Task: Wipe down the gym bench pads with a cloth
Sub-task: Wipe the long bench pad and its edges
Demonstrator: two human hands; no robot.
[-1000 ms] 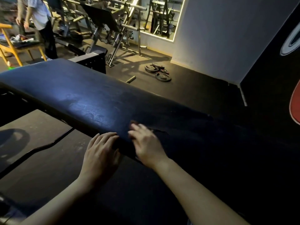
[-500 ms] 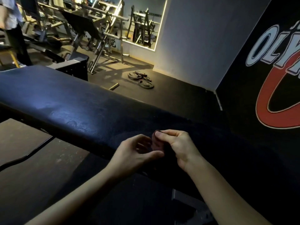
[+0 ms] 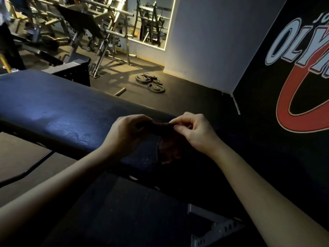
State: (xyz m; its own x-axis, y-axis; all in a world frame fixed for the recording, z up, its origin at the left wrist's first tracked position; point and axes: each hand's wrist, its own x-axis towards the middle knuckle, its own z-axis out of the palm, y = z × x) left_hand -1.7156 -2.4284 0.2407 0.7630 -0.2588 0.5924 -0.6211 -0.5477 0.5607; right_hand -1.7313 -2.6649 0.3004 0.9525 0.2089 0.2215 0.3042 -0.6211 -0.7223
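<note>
At the far left edge a person (image 3: 8, 43) in dark trousers stands among weight machines (image 3: 99, 31), well behind the bench. The long dark-blue bench pad (image 3: 53, 107) runs from the left edge toward the lower right. Its left half catches a sheen of light and its right half is in shadow. Below it on the left, a thin black bar (image 3: 26, 172) lies on the floor. Beyond the pad, near the middle, a short metal tube (image 3: 120, 92) lies on the floor, and just to its right a few weight plates (image 3: 151, 82) are heaped together. A mirror (image 3: 151, 22) with a lit edge hangs on the pale wall (image 3: 213, 41) above them.

Over the middle of the pad the left hand (image 3: 128, 132) has its fingers curled and pinches the left end of a dark brownish cloth (image 3: 168, 141). The cloth's top edge stretches between the two hands and the rest hangs down in front of the pad. It is too dark to tell whether its lower end touches the pad. The right hand (image 3: 194, 132) pinches the right end of that edge between thumb and forefinger, with the other fingers bent. Both forearms are bare.

Under the pad at the lower right, a grey metal frame (image 3: 213, 227) with a row of holes shows. At the far right, a black wall carries a logo (image 3: 302, 123) of pale letters over a red ring.
</note>
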